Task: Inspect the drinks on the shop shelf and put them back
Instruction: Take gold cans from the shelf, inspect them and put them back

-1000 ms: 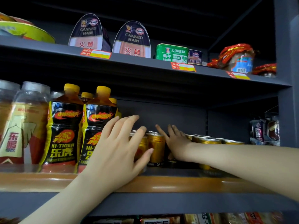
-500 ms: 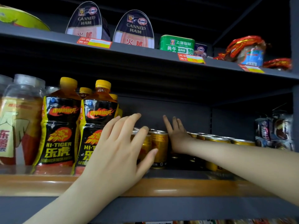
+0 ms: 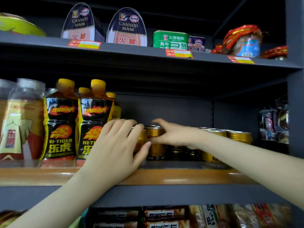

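Note:
Several gold drink cans stand on the middle shelf. My left hand curls round the leftmost gold can, fingers over its top and thumb at its side, hiding most of it. My right hand reaches in from the right. Its fingers arch over the neighbouring gold can and its thumb lies across the can's front. More gold cans stand in a row behind my right forearm.
Yellow-capped Hi-Tiger bottles stand just left of my left hand, with larger clear bottles beyond. Canned ham and a green tin sit on the shelf above. Packets fill the right end beside the upright post.
My right hand, which lay flat with straight fingers among the cans, has turned left and closed over the second gold can. My left hand stays on the first can.

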Tool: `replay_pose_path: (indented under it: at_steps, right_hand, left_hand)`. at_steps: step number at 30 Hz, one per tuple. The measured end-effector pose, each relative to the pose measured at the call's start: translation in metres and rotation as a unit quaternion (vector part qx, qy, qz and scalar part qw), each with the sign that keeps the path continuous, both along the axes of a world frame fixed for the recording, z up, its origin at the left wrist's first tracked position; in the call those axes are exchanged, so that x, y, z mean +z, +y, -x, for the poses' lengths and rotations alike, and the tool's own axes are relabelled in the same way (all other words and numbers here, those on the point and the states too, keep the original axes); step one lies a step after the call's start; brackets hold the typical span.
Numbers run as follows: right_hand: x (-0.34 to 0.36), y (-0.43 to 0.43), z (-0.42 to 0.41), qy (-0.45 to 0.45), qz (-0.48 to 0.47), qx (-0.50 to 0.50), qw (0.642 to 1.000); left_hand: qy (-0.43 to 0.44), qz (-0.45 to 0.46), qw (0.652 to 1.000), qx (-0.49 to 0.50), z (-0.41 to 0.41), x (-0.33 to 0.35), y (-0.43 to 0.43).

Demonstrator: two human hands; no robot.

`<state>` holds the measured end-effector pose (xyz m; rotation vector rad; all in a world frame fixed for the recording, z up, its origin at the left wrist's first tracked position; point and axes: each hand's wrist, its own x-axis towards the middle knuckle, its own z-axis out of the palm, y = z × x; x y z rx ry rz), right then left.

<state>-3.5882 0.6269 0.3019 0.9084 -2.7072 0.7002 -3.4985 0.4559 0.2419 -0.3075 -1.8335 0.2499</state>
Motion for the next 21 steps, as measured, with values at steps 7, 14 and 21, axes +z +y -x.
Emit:
replay_pose_path:
  at_steps: [7, 14, 21]
  right_hand:
    - [-0.007, -0.01, -0.001, 0.089, -0.006, -0.066, 0.994]
    - [-0.006, 0.021, -0.046, 0.298, 0.037, -0.017, 0.954]
    - [-0.04, 0.072, -0.122, 0.447, 0.087, 0.025, 0.89]
  left_hand:
    - [-0.013, 0.001, 1.0, -0.014, -0.003, 0.001, 0.0]
    - [-0.019, -0.013, 0.999, -0.044, -0.004, 0.002, -0.001]
    - [0.017, -0.104, 0.985, -0.138, -0.049, -0.02, 0.037]
